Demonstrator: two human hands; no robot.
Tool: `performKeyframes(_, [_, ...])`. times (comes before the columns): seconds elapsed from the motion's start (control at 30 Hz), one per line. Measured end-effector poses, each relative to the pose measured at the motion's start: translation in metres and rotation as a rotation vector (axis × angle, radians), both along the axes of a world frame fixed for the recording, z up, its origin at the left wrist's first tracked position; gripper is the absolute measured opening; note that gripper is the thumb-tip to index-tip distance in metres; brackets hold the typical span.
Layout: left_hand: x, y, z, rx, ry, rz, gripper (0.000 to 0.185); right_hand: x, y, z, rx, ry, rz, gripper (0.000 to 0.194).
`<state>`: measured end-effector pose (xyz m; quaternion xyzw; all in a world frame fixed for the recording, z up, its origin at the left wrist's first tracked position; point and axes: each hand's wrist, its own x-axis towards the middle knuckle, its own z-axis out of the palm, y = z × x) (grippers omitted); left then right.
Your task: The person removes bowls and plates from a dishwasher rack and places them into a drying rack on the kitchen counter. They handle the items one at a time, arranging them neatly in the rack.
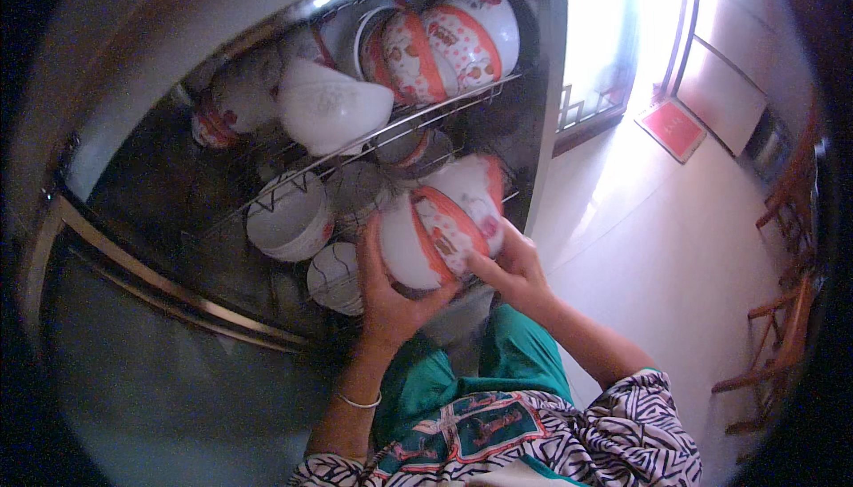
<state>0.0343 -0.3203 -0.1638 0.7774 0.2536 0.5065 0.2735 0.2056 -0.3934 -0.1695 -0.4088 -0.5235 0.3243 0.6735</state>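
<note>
Several white bowls with orange-red patterned bands fill the middle of the view, at the lower rack of an open dish cabinet. My left hand [393, 307] wraps round a white bowl [406, 247] at the left of this group. My right hand [516, 264] grips a patterned bowl [450, 230] pressed against it, thumb on its side. Another patterned bowl [470, 187] lies right behind; whether my right hand bears it too, I cannot tell. To the left, a white bowl [290, 220] and a smaller bowl [336, 280] sit tilted on the lower rack.
The upper wire rack [413, 117] carries a plain white bowl [333, 104], patterned bowls [466, 40] and other dishes. The cabinet's metal-trimmed edge [180, 300] curves at left. A red mat [671, 128] lies on the pale floor; wooden furniture [766, 360] stands at far right.
</note>
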Motion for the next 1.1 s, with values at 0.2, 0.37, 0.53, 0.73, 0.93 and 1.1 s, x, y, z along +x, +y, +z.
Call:
performKeyframes(0.2, [0.009,-0.027,-0.047,-0.118,0.17,-0.068,0.114,0.008,-0.049,-0.043,-0.199,0.085,-0.056,0.045])
performKeyframes(0.37, [0.012,-0.041,-0.097,-0.282,0.187,-0.13,0.114,0.003,-0.066,-0.093,-0.344,0.259,-0.035,0.04])
performKeyframes(0.53, [0.008,-0.033,-0.137,-0.33,0.21,-0.121,0.115,-0.001,-0.053,-0.124,-0.354,0.228,-0.043,0.039])
performKeyframes(0.73, [0.015,0.02,-0.151,-0.303,0.092,-0.069,0.108,0.011,0.014,-0.142,-0.293,0.217,0.006,0.043])
performKeyframes(0.93, [0.04,0.078,-0.165,-0.513,0.049,-0.109,0.109,0.038,0.079,-0.161,-0.381,0.088,0.003,0.041])
performKeyframes(1.1, [0.057,0.101,-0.194,-0.562,0.155,-0.089,0.109,0.054,0.106,-0.183,-0.417,-0.057,-0.078,0.046])
